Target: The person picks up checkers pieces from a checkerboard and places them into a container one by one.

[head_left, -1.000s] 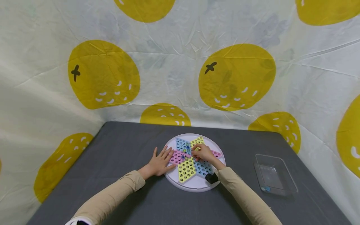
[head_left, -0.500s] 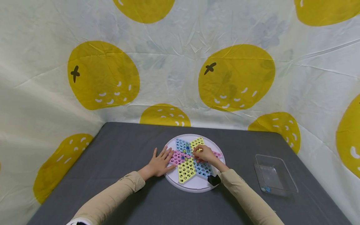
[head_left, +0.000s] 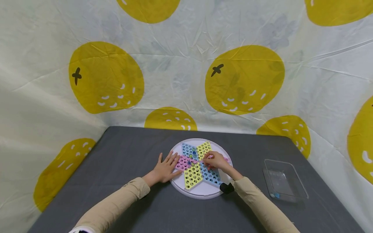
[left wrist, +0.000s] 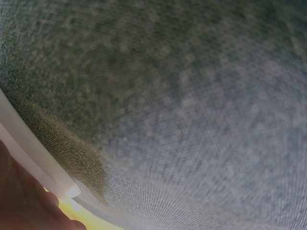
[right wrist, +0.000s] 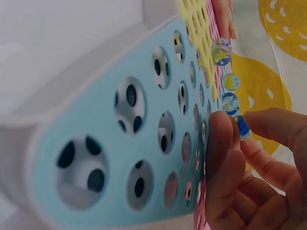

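A round white Chinese checkers board (head_left: 182,191) lies on the grey cloth, its star of pink, yellow and light-blue points pierced with holes. My left hand (head_left: 163,170) rests with spread fingers on its left rim. Over the right part of the star, my right hand (head_left: 215,161) pinches a blue marble (right wrist: 243,128) between thumb and fingertips, close above the holes. Other clear glass marbles (right wrist: 230,82) with coloured swirls sit in a line near the star's middle. The left wrist view shows mostly cloth, with a strip of the board's rim (left wrist: 36,148) and part of the hand.
To the right of the board stands a clear plastic box (head_left: 284,181) with a small blue item (head_left: 275,195) in its near left corner. A white curtain (head_left: 175,81) printed with yellow fruit hangs behind and beside the table (head_left: 134,142).
My right hand has shifted a little to the right over the board, uncovering more of the middle. The left hand stays in place.
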The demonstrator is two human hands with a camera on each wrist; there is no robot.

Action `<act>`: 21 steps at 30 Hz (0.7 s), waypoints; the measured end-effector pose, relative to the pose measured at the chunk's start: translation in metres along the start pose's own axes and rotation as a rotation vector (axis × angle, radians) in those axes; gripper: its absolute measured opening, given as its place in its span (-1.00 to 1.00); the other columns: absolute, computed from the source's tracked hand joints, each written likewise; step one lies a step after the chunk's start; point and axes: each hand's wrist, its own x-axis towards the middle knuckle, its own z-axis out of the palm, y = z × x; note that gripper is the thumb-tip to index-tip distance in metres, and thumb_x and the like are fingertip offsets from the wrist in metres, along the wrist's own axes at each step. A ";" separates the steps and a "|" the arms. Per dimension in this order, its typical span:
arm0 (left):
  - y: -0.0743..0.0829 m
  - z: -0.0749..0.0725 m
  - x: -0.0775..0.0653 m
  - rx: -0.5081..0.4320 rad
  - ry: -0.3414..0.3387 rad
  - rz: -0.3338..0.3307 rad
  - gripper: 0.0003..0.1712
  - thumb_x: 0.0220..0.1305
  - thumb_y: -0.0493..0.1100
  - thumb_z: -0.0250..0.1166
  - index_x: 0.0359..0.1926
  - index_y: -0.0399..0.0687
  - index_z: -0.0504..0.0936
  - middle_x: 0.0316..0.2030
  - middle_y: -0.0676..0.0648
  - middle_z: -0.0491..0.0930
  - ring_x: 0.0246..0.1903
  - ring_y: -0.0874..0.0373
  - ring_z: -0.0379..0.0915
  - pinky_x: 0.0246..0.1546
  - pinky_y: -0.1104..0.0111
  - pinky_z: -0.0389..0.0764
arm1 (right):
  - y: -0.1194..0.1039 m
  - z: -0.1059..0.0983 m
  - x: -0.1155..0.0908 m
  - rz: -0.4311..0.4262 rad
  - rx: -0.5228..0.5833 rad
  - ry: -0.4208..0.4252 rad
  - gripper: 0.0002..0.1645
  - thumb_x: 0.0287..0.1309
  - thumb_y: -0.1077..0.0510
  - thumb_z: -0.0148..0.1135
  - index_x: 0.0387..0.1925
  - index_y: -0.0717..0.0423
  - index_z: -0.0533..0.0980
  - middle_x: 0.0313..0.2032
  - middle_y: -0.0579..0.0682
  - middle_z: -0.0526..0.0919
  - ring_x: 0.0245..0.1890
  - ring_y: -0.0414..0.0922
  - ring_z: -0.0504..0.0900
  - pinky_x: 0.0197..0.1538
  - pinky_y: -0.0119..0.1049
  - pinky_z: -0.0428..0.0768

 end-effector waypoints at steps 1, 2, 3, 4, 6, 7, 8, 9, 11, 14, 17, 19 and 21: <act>0.000 0.000 0.000 0.001 -0.001 -0.001 -0.18 0.24 0.34 -0.22 0.38 0.00 -0.06 0.39 -0.04 -0.08 0.39 -0.01 -0.34 0.22 -0.17 -0.23 | 0.000 -0.001 -0.001 -0.005 0.001 -0.001 -0.83 0.05 0.12 0.21 -0.34 0.14 0.50 -0.60 0.01 0.61 -0.71 -0.22 0.53 -0.62 -0.39 0.44; 0.000 0.000 0.000 0.000 0.000 -0.001 -0.18 0.24 0.33 -0.22 0.38 0.00 -0.06 0.39 -0.04 -0.08 0.39 -0.01 -0.34 0.22 -0.17 -0.23 | 0.001 -0.002 -0.002 -0.008 -0.003 0.000 -0.83 0.04 0.13 0.20 -0.34 0.15 0.51 -0.60 0.01 0.61 -0.72 -0.22 0.53 -0.62 -0.39 0.44; 0.000 0.000 0.000 -0.002 0.000 -0.001 -0.18 0.24 0.33 -0.22 0.38 0.01 -0.06 0.39 -0.04 -0.08 0.39 0.00 -0.34 0.22 -0.17 -0.23 | 0.001 -0.003 -0.003 -0.010 -0.003 -0.001 -0.82 0.05 0.13 0.20 -0.33 0.15 0.51 -0.60 0.01 0.61 -0.72 -0.23 0.53 -0.63 -0.40 0.43; 0.000 0.000 0.000 -0.002 -0.002 -0.002 -0.18 0.24 0.33 -0.21 0.38 0.01 -0.07 0.39 -0.03 -0.09 0.39 0.01 -0.34 0.22 -0.17 -0.24 | 0.001 -0.003 -0.004 -0.008 -0.005 -0.001 -0.82 0.05 0.12 0.20 -0.33 0.15 0.51 -0.60 0.01 0.61 -0.72 -0.23 0.52 -0.63 -0.41 0.43; 0.000 -0.001 0.000 -0.003 -0.004 -0.002 -0.18 0.24 0.33 -0.21 0.38 0.02 -0.07 0.39 -0.03 -0.09 0.39 0.01 -0.35 0.23 -0.17 -0.24 | 0.002 -0.005 -0.007 0.000 -0.012 0.005 -0.81 0.05 0.12 0.20 -0.32 0.15 0.51 -0.60 -0.01 0.60 -0.72 -0.25 0.51 -0.63 -0.42 0.42; 0.000 -0.001 0.000 -0.006 -0.005 -0.002 -0.19 0.24 0.33 -0.21 0.38 0.02 -0.07 0.39 -0.03 -0.09 0.39 0.02 -0.35 0.23 -0.17 -0.24 | 0.002 -0.006 -0.008 0.004 -0.015 0.003 -0.81 0.06 0.12 0.19 -0.31 0.15 0.50 -0.60 -0.01 0.60 -0.72 -0.25 0.51 -0.63 -0.42 0.43; 0.000 0.000 0.000 -0.009 -0.003 -0.001 -0.19 0.24 0.33 -0.21 0.38 0.02 -0.07 0.39 -0.03 -0.09 0.39 0.02 -0.34 0.23 -0.17 -0.24 | 0.002 -0.007 -0.009 0.008 -0.021 0.002 -0.81 0.07 0.12 0.18 -0.31 0.16 0.50 -0.59 -0.02 0.60 -0.71 -0.25 0.51 -0.62 -0.42 0.44; 0.000 0.000 0.000 -0.010 -0.003 0.000 -0.19 0.24 0.33 -0.21 0.38 0.02 -0.07 0.39 -0.03 -0.09 0.39 0.02 -0.34 0.23 -0.17 -0.25 | 0.002 -0.008 -0.010 0.012 -0.027 0.005 -0.81 0.07 0.11 0.18 -0.31 0.15 0.49 -0.60 -0.02 0.60 -0.71 -0.25 0.51 -0.62 -0.42 0.44; 0.000 -0.001 0.000 -0.012 -0.002 0.000 -0.19 0.25 0.33 -0.21 0.38 0.01 -0.07 0.39 -0.04 -0.09 0.39 0.01 -0.35 0.23 -0.17 -0.25 | 0.002 -0.010 -0.013 0.013 -0.043 0.005 -0.80 0.07 0.10 0.18 -0.30 0.14 0.49 -0.60 -0.02 0.61 -0.71 -0.24 0.51 -0.62 -0.40 0.45; 0.000 -0.001 0.000 -0.017 -0.003 0.000 -0.18 0.25 0.33 -0.21 0.38 0.01 -0.07 0.39 -0.04 -0.09 0.39 0.00 -0.35 0.23 -0.17 -0.25 | 0.002 -0.013 -0.016 0.016 -0.052 0.003 -0.81 0.06 0.10 0.19 -0.31 0.14 0.49 -0.59 -0.01 0.61 -0.71 -0.22 0.52 -0.62 -0.38 0.45; 0.000 -0.002 0.000 -0.020 -0.007 -0.001 -0.18 0.24 0.33 -0.21 0.38 0.00 -0.08 0.39 -0.05 -0.10 0.39 0.00 -0.36 0.23 -0.17 -0.26 | 0.004 -0.015 -0.020 0.012 -0.054 -0.003 -0.82 0.06 0.11 0.18 -0.33 0.14 0.47 -0.60 -0.02 0.59 -0.69 -0.21 0.53 -0.62 -0.37 0.42; 0.000 -0.001 0.000 -0.022 -0.005 -0.002 -0.18 0.24 0.33 -0.22 0.38 0.00 -0.07 0.39 -0.05 -0.09 0.39 -0.01 -0.35 0.23 -0.17 -0.26 | 0.005 -0.017 -0.023 0.017 -0.048 -0.002 -0.82 0.05 0.12 0.18 -0.34 0.14 0.46 -0.59 -0.01 0.59 -0.68 -0.21 0.54 -0.62 -0.37 0.42; 0.000 -0.001 -0.001 -0.020 -0.006 -0.002 -0.18 0.24 0.33 -0.22 0.38 0.00 -0.07 0.39 -0.05 -0.09 0.39 -0.01 -0.35 0.23 -0.17 -0.25 | 0.005 -0.019 -0.026 0.014 -0.049 -0.007 -0.82 0.06 0.12 0.17 -0.34 0.15 0.46 -0.57 0.00 0.60 -0.67 -0.20 0.55 -0.60 -0.36 0.44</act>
